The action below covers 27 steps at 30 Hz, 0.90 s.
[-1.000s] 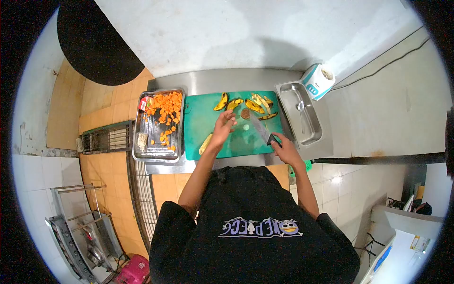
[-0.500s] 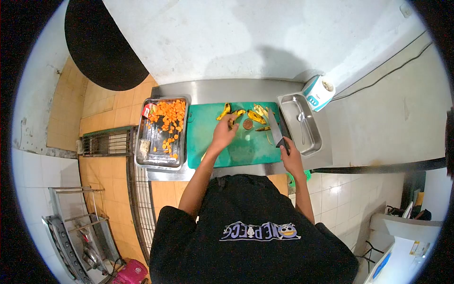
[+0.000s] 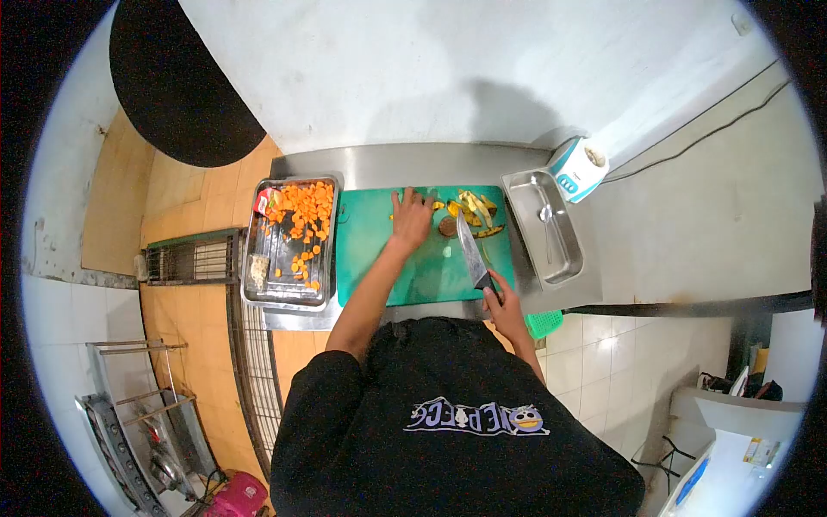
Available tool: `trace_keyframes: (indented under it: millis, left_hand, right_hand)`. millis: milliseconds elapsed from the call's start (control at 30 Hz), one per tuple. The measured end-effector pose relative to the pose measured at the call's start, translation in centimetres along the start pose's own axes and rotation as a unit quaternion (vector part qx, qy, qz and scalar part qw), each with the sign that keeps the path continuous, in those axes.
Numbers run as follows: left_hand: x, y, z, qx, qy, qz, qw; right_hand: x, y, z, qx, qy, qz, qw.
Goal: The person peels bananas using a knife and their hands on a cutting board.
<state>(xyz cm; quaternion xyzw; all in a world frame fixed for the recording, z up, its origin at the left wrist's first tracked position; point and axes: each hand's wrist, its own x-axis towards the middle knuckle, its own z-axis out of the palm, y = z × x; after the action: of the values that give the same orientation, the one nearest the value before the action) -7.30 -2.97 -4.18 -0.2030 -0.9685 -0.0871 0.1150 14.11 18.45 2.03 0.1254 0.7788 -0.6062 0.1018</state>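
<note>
My left hand (image 3: 412, 221) lies over the upper part of the green cutting board (image 3: 370, 250), fingers spread, covering yellow banana pieces that show only at its edges. My right hand (image 3: 504, 308) is wrapped round the black handle of a knife (image 3: 470, 252), whose blade points up and away over the board. Near the blade's tip sits a round brown piece (image 3: 447, 227). Yellow and dark banana peels (image 3: 474, 207) lie at the board's upper right. A small pale spot (image 3: 447, 252) shows in the board's middle.
At the left stands a metal tray (image 3: 248, 280) with orange carrot pieces (image 3: 301, 205), a red packet (image 3: 262, 202) and a pale bag (image 3: 258, 270). A small metal sink (image 3: 560, 250) is at the right, beside a white and teal appliance (image 3: 580, 170). A green basket (image 3: 544, 324) hangs below the counter edge.
My left hand has moved up the board onto the banana pieces, its fingers spreading. The knife in my right hand swung right, then came back left and lower.
</note>
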Motion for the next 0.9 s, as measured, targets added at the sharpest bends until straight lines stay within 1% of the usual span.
trace_keyframes:
  millis: [33,100,133,167,200,233,267,300,333,367,400,433,467,500,533,567,600,667,700,733,767,833,867,900]
  left_hand:
    - [-0.4,0.0,0.1,0.0,-0.005,0.0,1.0]
    - [-1.2,0.1,0.2,-0.081,0.056,-0.025,0.995]
    - [-1.8,0.2,-0.8,-0.082,0.05,-0.025,0.995]
    - [-2.6,0.1,-1.9,-0.156,0.088,-0.045,0.983]
    - [-3.3,-0.1,-2.8,-0.229,0.127,-0.067,0.963]
    - [-3.9,-0.6,-3.0,-0.228,0.12,-0.069,0.964]
    - [-4.4,-1.2,-3.2,-0.366,0.144,-0.1,0.914]
    - [-4.9,-1.6,-3.7,-0.494,0.167,-0.13,0.843]
    - [-5.7,-1.6,-4.6,-0.564,0.15,-0.194,0.789]
    - [-6.4,-2.1,-5.0,-0.561,0.147,-0.199,0.79]
    - [-7.3,-3.1,-5.1,-0.649,0.15,-0.279,0.691]
    - [-8.0,-3.6,-5.8,-0.722,0.15,-0.353,0.576]
    - [-8.7,-3.7,-6.4,-0.747,0.182,-0.39,0.506]
    - [-9.5,-4.3,-6.5,-0.744,0.179,-0.395,0.509]
    - [-10.4,-5.3,-6.7,-0.799,0.177,-0.394,0.419]
    - [-11.0,-6.0,-6.8,-0.845,0.173,-0.388,0.323]
    - [-11.5,-6.2,-7.1,-0.844,0.173,-0.391,0.324]
    - [-12.2,-6.6,-7.5,-0.853,0.115,-0.404,0.309]
    - [-12.3,-6.6,-7.9,-0.857,0.087,-0.41,0.3]
    - [-12.5,-6.1,-8.0,-0.844,0.065,-0.416,0.333]
    - [-12.4,-5.5,-8.0,-0.842,0.067,-0.419,0.332]
    - [-12.3,-4.5,-7.9,-0.821,0.04,-0.423,0.381]
    - [-12.3,-4.3,-8.0,-0.803,0.04,-0.442,0.398]
    - [-12.5,-4.7,-7.9,-0.802,0.042,-0.443,0.399]
  right_hand:
    - [0.1,0.0,0.2,-0.003,0.002,-0.035,0.999]
    - [0.2,-0.3,0.1,-0.019,-0.004,-0.026,0.999]
    - [0.2,-0.4,0.1,-0.036,-0.009,-0.02,0.999]
    - [0.3,-0.4,0.3,-0.033,-0.009,-0.014,0.999]
    - [0.5,-0.5,0.4,-0.028,0.002,-0.034,0.999]
    - [0.6,-0.6,0.6,-0.022,0.012,-0.054,0.998]
    - [0.8,-0.7,0.7,-0.034,0.014,-0.037,0.999]
    - [1.0,0.0,0.9,-0.032,0.009,-0.031,0.999]
    - [1.3,1.0,1.2,-0.024,0.017,-0.025,0.999]
    - [1.5,1.9,1.3,-0.016,0.027,-0.018,0.999]
    - [1.4,1.6,1.2,-0.018,0.008,-0.001,1.0]
    - [1.3,1.1,1.2,-0.015,0.005,0.004,1.0]
    - [1.3,0.7,1.3,0.004,-0.015,0.006,1.0]
    - [1.2,0.6,1.6,0.024,-0.035,0.008,0.999]
    - [1.1,0.7,1.9,-0.009,-0.031,-0.009,0.999]
    - [1.2,0.8,2.1,-0.005,-0.032,-0.006,0.999]
    - [1.3,1.0,2.2,0.007,-0.053,-0.005,0.999]
    - [1.7,1.2,2.4,0.018,-0.076,-0.006,0.997]
    - [1.9,1.2,2.6,0.05,-0.089,0.016,0.995]
    - [2.1,1.1,2.7,0.082,-0.102,0.039,0.991]
    - [2.4,1.2,2.9,0.082,-0.106,0.04,0.99]
    - [2.9,0.8,3.4,0.172,-0.096,0.079,0.977]
    - [3.1,0.5,3.6,0.165,-0.107,0.052,0.979]
    - [3.1,0.3,3.8,0.166,-0.11,0.052,0.979]
